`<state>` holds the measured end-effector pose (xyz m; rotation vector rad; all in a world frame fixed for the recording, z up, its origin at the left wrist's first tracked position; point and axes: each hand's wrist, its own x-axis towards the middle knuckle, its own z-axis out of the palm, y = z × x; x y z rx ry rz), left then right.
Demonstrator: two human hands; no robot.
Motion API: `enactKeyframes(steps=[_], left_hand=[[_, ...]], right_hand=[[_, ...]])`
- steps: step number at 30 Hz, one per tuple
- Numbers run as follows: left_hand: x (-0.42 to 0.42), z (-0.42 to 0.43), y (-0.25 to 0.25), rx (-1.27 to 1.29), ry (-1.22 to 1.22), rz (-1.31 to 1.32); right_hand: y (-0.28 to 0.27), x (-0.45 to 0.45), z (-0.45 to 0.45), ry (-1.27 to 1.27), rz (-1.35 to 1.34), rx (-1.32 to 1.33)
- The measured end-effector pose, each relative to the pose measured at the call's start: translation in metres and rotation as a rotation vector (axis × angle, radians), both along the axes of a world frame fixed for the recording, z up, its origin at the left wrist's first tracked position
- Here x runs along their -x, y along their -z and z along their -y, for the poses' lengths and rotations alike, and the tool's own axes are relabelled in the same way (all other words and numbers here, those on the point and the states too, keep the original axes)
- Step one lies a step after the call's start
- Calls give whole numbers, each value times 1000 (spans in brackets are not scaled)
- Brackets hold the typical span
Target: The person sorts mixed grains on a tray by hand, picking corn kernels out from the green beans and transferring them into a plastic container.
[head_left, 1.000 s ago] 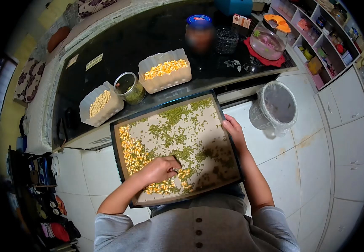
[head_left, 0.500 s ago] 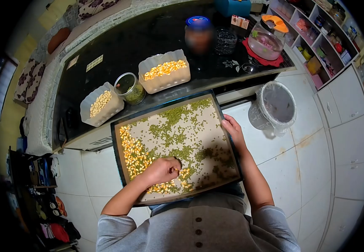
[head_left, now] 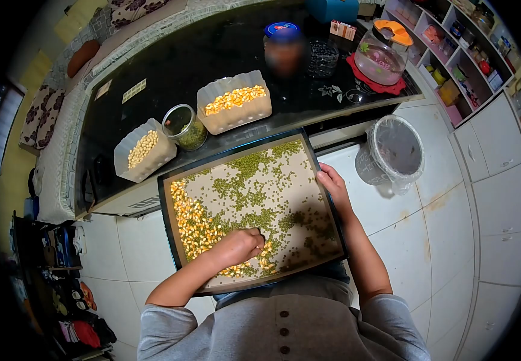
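A dark-rimmed tray (head_left: 236, 154) lies tilted in front of my body, its near edge close to my lap. Corn kernels (head_left: 189, 216) cover its left side, and green beans (head_left: 245, 195) are scattered over the middle and right. My right hand (head_left: 334, 183) is wrapped round the tray's right rim, with some fingers hidden beneath. My left hand (head_left: 242, 245) is low over the near middle of the tray, fingers curled together at the corn and beans; what they pinch is too small to make out.
On the black table (head_left: 170, 78) stand a tub of corn (head_left: 234, 120), a clear jar with green beans (head_left: 192, 135) and a tub of pale beans (head_left: 164, 150). A lined bin (head_left: 371, 162) is on the floor at right, near shelves (head_left: 447, 72).
My left hand has moved slightly to the right over the tray, its fingers still curled. My right hand keeps its place on the rim.
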<state>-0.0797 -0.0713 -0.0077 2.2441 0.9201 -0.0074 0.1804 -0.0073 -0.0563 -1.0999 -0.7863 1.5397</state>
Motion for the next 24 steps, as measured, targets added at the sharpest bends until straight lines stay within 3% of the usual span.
enactKeyframes(steps=[6,9,11,13,14,18,19,22,24], left_hand=[[6,-9,-1,5,27,59],[8,-34,-33,132,-172,144],[13,-62,-54,-8,-249,215],[20,-100,-65,-344,-267,273],[19,-116,-80,-245,-382,343],[12,-177,-121,-499,-494,383],[7,-185,-130,-457,-554,309],[14,-211,-111,-455,-515,290],[15,-210,-105,-715,-397,268]], right_hand=[[0,-1,0,-6,11,2],[2,-1,-2,-10,6,-8],[2,-1,-2,-14,2,-18],[-2,0,-2,-15,39,-32],[-2,0,-1,-16,41,-35],[-1,0,-1,-6,14,-21],[-1,1,0,-5,-1,-13],[-2,1,0,-7,1,-30],[7,-2,-2,-11,5,-35]])
